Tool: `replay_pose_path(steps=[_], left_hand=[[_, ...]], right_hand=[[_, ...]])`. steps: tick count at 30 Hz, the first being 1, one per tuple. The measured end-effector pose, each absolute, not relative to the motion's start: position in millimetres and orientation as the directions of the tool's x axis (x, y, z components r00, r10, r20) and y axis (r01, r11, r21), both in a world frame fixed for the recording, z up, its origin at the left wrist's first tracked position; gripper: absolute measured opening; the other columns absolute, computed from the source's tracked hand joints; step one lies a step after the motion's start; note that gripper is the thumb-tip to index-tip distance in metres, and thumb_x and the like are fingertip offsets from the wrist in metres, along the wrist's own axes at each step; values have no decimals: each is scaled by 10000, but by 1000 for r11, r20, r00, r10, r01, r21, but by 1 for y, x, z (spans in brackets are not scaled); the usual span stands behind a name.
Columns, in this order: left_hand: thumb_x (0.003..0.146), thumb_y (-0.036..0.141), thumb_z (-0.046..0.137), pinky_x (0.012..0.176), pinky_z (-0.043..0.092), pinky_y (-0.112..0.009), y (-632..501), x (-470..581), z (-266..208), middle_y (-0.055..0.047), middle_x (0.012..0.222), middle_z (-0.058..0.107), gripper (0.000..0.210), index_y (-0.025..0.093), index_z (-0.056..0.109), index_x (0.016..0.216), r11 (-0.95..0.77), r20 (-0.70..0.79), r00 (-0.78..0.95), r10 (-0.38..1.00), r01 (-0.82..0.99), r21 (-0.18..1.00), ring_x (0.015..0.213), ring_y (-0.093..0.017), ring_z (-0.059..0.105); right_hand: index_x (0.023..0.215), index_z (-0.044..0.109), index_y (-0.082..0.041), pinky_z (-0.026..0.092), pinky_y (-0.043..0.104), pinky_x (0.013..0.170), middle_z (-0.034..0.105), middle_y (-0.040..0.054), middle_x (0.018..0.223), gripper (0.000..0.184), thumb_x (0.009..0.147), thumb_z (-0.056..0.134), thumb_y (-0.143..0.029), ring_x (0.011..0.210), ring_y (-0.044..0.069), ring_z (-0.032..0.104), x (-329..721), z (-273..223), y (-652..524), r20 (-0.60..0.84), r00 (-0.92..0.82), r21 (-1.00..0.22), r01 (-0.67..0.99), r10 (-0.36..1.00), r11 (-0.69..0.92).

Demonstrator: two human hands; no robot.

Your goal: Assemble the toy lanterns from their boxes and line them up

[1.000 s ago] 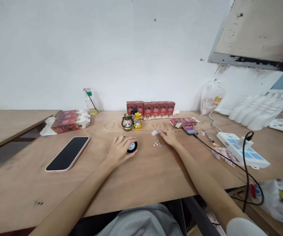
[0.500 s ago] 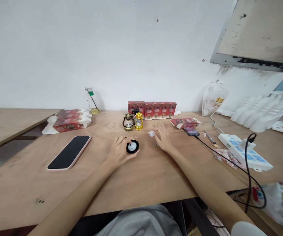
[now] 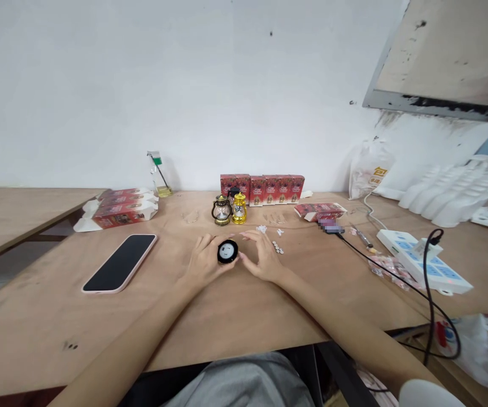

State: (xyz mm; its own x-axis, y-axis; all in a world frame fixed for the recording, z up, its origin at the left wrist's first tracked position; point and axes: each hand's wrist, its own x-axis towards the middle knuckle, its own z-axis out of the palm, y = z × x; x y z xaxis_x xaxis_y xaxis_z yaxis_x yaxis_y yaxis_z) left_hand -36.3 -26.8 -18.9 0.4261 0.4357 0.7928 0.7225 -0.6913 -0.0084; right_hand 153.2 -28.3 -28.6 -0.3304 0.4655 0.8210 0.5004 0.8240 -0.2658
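My left hand [image 3: 204, 261] is closed around a small lantern [image 3: 227, 251], whose round black-rimmed base with a white centre faces me. Its body is hidden behind the base and fingers. My right hand [image 3: 263, 257] curves in from the other side, thumb and fingertips at the lantern's right rim. Just past the hands stand a bronze mini lantern [image 3: 222, 210] and a gold mini lantern [image 3: 239, 209], with a black one partly hidden behind them. Beside my right hand lie several button cells [image 3: 277, 247] and small white pieces [image 3: 261, 229].
Red printed boxes [image 3: 275, 190] line the wall, and more red boxes [image 3: 121, 210] lie at left. A phone [image 3: 120, 264] rests left of my hands. At right are a power strip [image 3: 424, 261], a black cable, a screwdriver [image 3: 362, 237] and a small plastic packet [image 3: 390, 271].
My right hand has moved left and toward me, from the small white pieces to the lantern's rim, uncovering the button cells. My left hand keeps its hold.
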Motion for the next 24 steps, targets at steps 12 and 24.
replay_pose_path(steps=[12,24], left_hand=[[824,338,494,679,344,-340,-20,-34,-33,-142,1049,625,577,101,329,1324,-682,747,588,311,685,-255,825,-240,509],[807,313,520,718,359,-338,-21,-33,-32,-136,1004,630,532,76,408,1269,-662,678,624,389,701,-266,861,-241,520]], right_hand=[[1228,410,-170,425,393,885,551,134,1184,484,789,565,-304,1107,235,512,144,-31,-34,755,-435,-190,569,490,800],[1176,437,-159,460,381,869,555,132,1133,413,786,545,-242,1057,225,532,145,-33,-32,763,-448,-180,544,465,820]])
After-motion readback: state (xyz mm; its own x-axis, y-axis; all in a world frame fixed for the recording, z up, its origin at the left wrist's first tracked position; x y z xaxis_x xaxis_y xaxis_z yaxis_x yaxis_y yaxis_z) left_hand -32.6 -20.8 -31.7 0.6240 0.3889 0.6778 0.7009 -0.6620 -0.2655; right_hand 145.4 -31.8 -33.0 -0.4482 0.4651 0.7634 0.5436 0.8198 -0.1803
